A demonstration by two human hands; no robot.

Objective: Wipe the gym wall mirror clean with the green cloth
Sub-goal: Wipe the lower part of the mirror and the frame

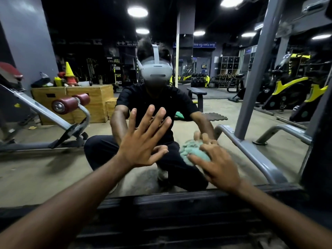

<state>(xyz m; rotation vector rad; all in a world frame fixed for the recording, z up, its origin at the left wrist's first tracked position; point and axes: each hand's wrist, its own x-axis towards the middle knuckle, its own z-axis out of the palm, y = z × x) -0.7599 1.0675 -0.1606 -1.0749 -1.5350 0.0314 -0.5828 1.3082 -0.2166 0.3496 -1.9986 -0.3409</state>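
The wall mirror fills most of the head view and reflects the gym and a crouching person in dark clothes. My left hand lies flat against the glass with its fingers spread, holding nothing. My right hand presses the bunched green cloth onto the lower part of the mirror, just right of centre. The right hand and cloth are blurred by motion. Part of the cloth is hidden under my fingers.
A dark ledge or frame runs along the mirror's bottom edge. A grey metal machine frame stands close on the right beside the cloth. Reflected in the glass are a bench with red rollers, wooden boxes and yellow machines.
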